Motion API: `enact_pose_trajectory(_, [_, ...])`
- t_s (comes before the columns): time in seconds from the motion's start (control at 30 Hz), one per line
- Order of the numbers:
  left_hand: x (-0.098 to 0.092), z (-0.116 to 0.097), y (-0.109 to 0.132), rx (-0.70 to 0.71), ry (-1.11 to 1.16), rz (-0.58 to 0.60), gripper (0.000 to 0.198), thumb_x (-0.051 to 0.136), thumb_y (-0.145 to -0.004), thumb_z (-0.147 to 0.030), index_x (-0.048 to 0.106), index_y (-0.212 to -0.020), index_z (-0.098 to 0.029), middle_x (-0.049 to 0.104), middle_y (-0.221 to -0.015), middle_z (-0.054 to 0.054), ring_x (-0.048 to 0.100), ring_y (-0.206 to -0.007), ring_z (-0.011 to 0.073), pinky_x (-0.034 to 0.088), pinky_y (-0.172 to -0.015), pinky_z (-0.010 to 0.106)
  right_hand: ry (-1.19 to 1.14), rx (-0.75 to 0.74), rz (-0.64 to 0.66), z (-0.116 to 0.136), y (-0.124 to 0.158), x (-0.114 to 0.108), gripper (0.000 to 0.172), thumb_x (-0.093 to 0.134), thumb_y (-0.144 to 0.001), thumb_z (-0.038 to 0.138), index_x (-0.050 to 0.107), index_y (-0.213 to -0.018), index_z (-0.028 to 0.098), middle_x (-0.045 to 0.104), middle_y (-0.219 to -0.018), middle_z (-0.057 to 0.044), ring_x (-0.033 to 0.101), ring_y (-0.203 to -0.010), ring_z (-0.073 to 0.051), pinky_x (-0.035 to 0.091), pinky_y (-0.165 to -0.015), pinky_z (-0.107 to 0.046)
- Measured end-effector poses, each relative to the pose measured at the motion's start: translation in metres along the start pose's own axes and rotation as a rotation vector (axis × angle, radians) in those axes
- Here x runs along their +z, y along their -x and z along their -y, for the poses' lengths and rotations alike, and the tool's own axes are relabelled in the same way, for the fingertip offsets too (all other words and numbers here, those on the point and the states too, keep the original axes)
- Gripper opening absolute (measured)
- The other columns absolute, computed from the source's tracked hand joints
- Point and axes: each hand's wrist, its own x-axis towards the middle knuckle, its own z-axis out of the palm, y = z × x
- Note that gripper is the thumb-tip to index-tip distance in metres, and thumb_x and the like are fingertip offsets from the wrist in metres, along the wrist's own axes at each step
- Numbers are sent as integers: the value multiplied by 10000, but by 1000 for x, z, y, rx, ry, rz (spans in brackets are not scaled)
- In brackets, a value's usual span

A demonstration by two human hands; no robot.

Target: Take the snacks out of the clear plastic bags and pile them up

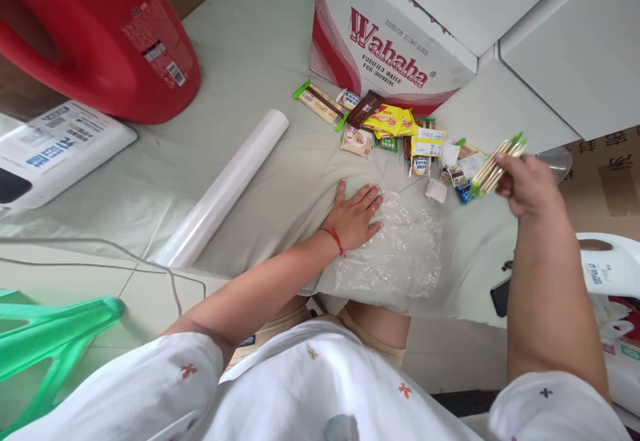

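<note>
My left hand [354, 214] lies flat with fingers spread on the left edge of a crumpled sheet of clear plastic film [397, 246] spread over the pale cloth. My right hand [526, 183] is raised at the right, closed on a long snack packet with green ends [495, 165], held tilted above the cloth. A heap of small wrapped snacks [395, 131] lies just beyond the film, in front of a cardboard box. A roll of clear film [225, 188] lies diagonally to the left of my left hand.
A white and red Wahaha box [395, 34] stands at the back. At the far left are a red plastic tub [100, 34] and a white device [55, 148]. A green stool [45, 341] is at lower left; a white jug [613, 274] at right.
</note>
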Motion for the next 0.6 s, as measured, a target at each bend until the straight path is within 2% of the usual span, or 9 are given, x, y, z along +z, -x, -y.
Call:
enact_pose_trajectory(0.07, [0, 0, -1, -4, 1, 1, 648, 316, -1056, -524, 374, -1645, -258, 247, -1756, 56, 216, -1632, 300, -54, -1296, 700, -254, 200, 258, 1, 50, 14, 270, 697, -840, 445, 570, -922, 221, 548, -670, 8, 375, -485, -95, 230, -457, -283])
enact_pose_trajectory(0.1, [1, 0, -1, -5, 1, 0, 650, 316, -1055, -528, 371, -1646, -263, 243, -1758, 51, 206, -1636, 294, -64, -1301, 683, -313, 273, 335, 3, 73, 25, 308, 740, -786, 444, 568, -924, 229, 553, -667, 15, 398, -486, -102, 229, -452, -273])
enact_pose_trajectory(0.17, [2, 0, -1, -1, -1, -2, 660, 315, -1053, -538, 360, -1651, -262, 239, -1760, 47, 190, -1640, 290, -81, -1305, 665, -299, 328, 403, 8, 113, 50, 385, 771, -730, 453, 592, -985, 226, 614, -719, 0, 506, -539, -136, 313, -473, -264])
enact_pose_trajectory(0.23, [3, 1, -2, 0, -2, -1, 668, 319, -1050, -541, 352, -1655, -260, 241, -1760, 46, 183, -1640, 296, -92, -1300, 669, -156, 315, 383, 14, 138, 73, 441, 750, -740, 498, 613, -1050, 216, 685, -820, -39, 607, -645, -186, 419, -543, -284])
enact_pose_trajectory(0.3, [4, 1, -2, 0, 1, -5, 671, 329, -1048, -537, 350, -1656, -255, 242, -1760, 51, 188, -1637, 306, -96, -1291, 684, 90, 269, 312, 19, 151, 91, 487, 710, -774, 561, 623, -1092, 203, 726, -931, -92, 674, -793, -246, 493, -656, -320])
enact_pose_trajectory(0.4, [4, 1, -3, -4, 6, -20, 675, 342, -1044, -531, 351, -1655, -245, 246, -1758, 60, 200, -1631, 315, -93, -1281, 703, 391, 214, 253, 24, 158, 109, 545, 635, -846, 603, 612, -1175, 169, 731, -1061, -172, 697, -1000, -324, 523, -830, -376])
enact_pose_trajectory(0.53, [5, 0, -3, -9, 6, -36, 688, 374, -1035, -530, 350, -1656, -235, 246, -1757, 71, 204, -1628, 322, -84, -1281, 698, 472, 194, 289, 24, 164, 128, 572, 615, -894, 565, 596, -1257, 124, 657, -1244, -240, 682, -1087, -341, 517, -926, -401])
enact_pose_trajectory(0.6, [4, 0, -2, -7, 9, -38, 687, 379, -1034, -525, 355, -1652, -226, 251, -1756, 81, 214, -1625, 322, -71, -1280, 703, 460, 189, 289, 21, 166, 133, 612, 617, -900, 600, 599, -1271, 114, 606, -1310, -254, 672, -1102, -340, 516, -941, -403])
